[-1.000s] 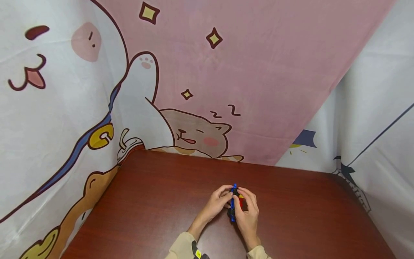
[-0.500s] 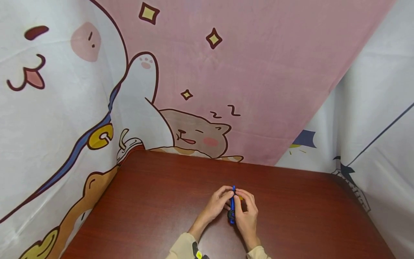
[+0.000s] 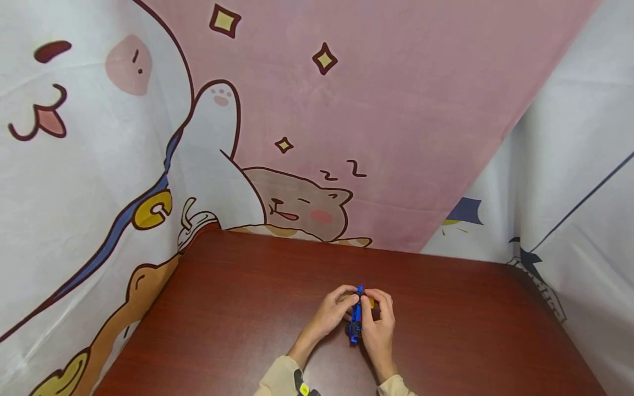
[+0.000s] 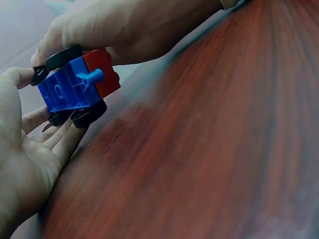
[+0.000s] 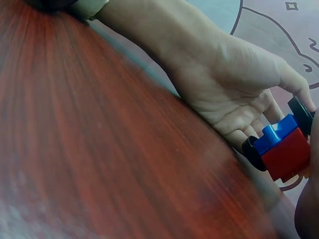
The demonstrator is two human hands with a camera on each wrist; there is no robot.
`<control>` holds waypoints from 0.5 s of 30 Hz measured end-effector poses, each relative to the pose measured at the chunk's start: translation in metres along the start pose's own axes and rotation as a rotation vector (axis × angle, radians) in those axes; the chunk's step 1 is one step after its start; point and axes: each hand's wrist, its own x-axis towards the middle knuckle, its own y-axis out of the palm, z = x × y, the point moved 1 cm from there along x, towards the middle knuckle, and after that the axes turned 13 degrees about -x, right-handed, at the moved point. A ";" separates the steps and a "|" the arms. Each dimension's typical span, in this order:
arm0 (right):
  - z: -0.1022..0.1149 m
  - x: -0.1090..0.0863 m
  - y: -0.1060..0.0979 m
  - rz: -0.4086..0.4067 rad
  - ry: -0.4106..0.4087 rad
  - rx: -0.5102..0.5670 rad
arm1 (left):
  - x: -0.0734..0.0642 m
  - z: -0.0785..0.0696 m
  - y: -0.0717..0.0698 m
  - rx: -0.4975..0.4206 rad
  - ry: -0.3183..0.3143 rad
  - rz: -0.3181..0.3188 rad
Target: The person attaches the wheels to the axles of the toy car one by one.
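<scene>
With fingers of left hand and right hand bent partway, grips a blue-and-red toy vehicle by opposite sides above the bench.

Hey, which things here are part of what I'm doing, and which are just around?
In the job:
- blue toy car base, held in left hand and right hand
- its black wheels
- red block against it

Just around:
- reddish-brown table
- cat-print backdrop
</scene>
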 end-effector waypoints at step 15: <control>-0.002 -0.001 -0.001 0.330 0.359 -0.091 | -0.008 -0.021 0.002 -0.018 -0.004 0.024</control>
